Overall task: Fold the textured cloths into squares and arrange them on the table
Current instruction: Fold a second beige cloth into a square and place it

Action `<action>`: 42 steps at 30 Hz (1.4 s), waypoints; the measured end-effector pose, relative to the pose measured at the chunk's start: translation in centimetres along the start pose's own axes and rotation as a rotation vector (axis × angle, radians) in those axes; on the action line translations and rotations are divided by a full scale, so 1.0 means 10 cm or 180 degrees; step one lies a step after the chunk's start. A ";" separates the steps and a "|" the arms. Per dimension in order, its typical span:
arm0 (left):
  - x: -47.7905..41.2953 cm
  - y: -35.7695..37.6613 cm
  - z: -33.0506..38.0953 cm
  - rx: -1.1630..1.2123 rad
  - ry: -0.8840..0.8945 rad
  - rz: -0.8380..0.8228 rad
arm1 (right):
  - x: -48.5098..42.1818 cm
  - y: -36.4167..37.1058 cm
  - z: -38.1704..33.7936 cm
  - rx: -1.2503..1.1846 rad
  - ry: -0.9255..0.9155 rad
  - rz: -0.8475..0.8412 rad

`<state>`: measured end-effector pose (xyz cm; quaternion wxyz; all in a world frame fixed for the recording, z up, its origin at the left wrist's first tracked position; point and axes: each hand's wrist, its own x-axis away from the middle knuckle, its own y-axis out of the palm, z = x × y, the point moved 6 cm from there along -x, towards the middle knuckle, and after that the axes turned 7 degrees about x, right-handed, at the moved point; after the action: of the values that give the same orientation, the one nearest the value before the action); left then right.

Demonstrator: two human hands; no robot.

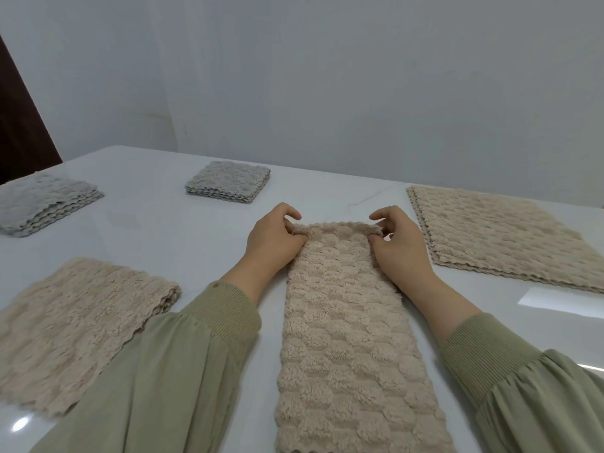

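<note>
both thumbs and fingers pinched the far corners of the beige strip, left hand and right hand clamped. it lay mid-table. uneven pulls would likely skew the fold; the plush layers could slip apart.

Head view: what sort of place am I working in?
Probably a plain indoor room set up as a folding station: glossy white table, bare pale wall, sorted piles of grey cloths and beige cloths.

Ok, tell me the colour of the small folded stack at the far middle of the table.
Grey; the small folded stack shows best in the head view.
</note>
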<state>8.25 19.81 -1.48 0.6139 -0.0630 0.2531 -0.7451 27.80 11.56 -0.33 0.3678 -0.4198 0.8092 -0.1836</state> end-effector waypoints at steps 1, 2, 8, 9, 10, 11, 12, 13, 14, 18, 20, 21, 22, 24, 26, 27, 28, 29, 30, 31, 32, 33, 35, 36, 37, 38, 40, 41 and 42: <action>0.00 0.01 0.00 -0.0011 0.0000 -0.0065 | -0.01 0.00 0.00 -0.0024 -0.0017 0.0027; 0.00 0.02 0.00 -0.0053 0.0021 -0.0130 | -0.01 0.00 0.00 -0.0013 -0.0040 0.0039; 0.00 0.05 0.03 -0.0396 0.0054 -0.0346 | 0.00 0.05 -0.04 0.0851 -0.0190 -0.0172; 0.01 0.06 0.04 -0.0428 0.0068 -0.0363 | 0.00 0.07 -0.04 0.1011 -0.0213 -0.0235; 0.01 0.06 0.04 -0.0443 0.0082 -0.0366 | -0.01 0.08 -0.03 0.1155 -0.0240 -0.0269; 0.02 0.06 0.05 -0.0457 0.0094 -0.0335 | -0.02 0.08 -0.02 0.1269 -0.0246 -0.0265; 0.03 0.05 0.07 -0.0471 0.0123 -0.0253 | -0.02 0.07 -0.01 0.1345 -0.0224 -0.0225; 0.03 0.02 0.09 -0.0470 0.0171 -0.0120 | -0.02 0.05 -0.01 0.1380 -0.0186 -0.0154; 0.04 -0.01 0.12 -0.0435 0.0239 0.0051 | -0.02 0.01 -0.02 0.1376 -0.0152 -0.0055; 0.10 -0.10 0.22 -0.0163 0.0517 0.0592 | 0.04 -0.15 -0.16 0.0977 -0.0055 0.0470; 0.13 -0.10 0.27 0.0047 0.0664 0.0700 | 0.09 -0.20 -0.24 0.0643 -0.0071 0.0699; 0.14 -0.11 0.28 0.0188 0.0709 0.0735 | 0.11 -0.20 -0.25 0.0494 -0.0081 0.0749; 0.15 -0.11 0.28 0.0335 0.0718 0.0769 | 0.13 -0.20 -0.26 0.0380 -0.0100 0.0786; 0.16 -0.13 0.25 0.0670 0.0644 0.0863 | 0.16 -0.21 -0.27 0.0232 -0.0157 0.0888; 0.19 -0.14 0.25 0.0958 0.0590 0.0891 | 0.19 -0.22 -0.29 0.0085 -0.0228 0.0921; 0.21 -0.14 0.26 0.1041 0.0587 0.0840 | 0.21 -0.22 -0.30 -0.0008 -0.0234 0.0863; 0.24 -0.13 0.28 0.1099 0.0578 0.0747 | 0.23 -0.22 -0.31 -0.0099 -0.0210 0.0774; 0.27 -0.12 0.30 0.1164 0.0543 0.0636 | 0.25 -0.21 -0.31 -0.0176 -0.0163 0.0689; 0.31 -0.11 0.31 0.1244 0.0463 0.0534 | 0.27 -0.21 -0.30 -0.0247 -0.0091 0.0625; 0.35 -0.11 0.30 0.1355 0.0360 0.0472 | 0.29 -0.21 -0.28 -0.0320 0.0006 0.0591; 0.38 -0.11 0.29 0.1454 0.0242 0.0445 | 0.31 -0.23 -0.25 -0.0376 0.0111 0.0580; 0.41 -0.11 0.27 0.1520 0.0136 0.0432 | 0.33 -0.25 -0.24 -0.0407 0.0199 0.0592; 0.49 -0.11 0.24 0.1520 -0.0015 0.0415 | 0.39 -0.30 -0.21 -0.0469 0.0343 0.0629; 0.52 -0.11 0.22 0.1494 -0.0073 0.0405 | 0.43 -0.33 -0.21 -0.0514 0.0413 0.0633; 0.56 -0.11 0.21 0.1473 -0.0132 0.0394 | 0.48 -0.35 -0.21 -0.0562 0.0479 0.0622; 0.61 -0.11 0.21 0.1443 -0.0183 0.0376 | 0.53 -0.36 -0.21 -0.0605 0.0540 0.0600; 0.70 -0.12 0.19 0.1418 -0.0263 0.0349 | 0.63 -0.37 -0.21 -0.0689 0.0655 0.0549; 0.74 -0.13 0.19 0.1435 -0.0303 0.0319 | 0.68 -0.38 -0.21 -0.0727 0.0706 0.0518; 0.80 -0.14 0.19 0.1475 -0.0357 0.0265 | 0.73 -0.38 -0.21 -0.0752 0.0750 0.0476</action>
<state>5.92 11.84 -0.95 0.6552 0.0487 0.0432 -0.7527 25.54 3.37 0.18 0.2312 -0.3743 0.8916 -0.1074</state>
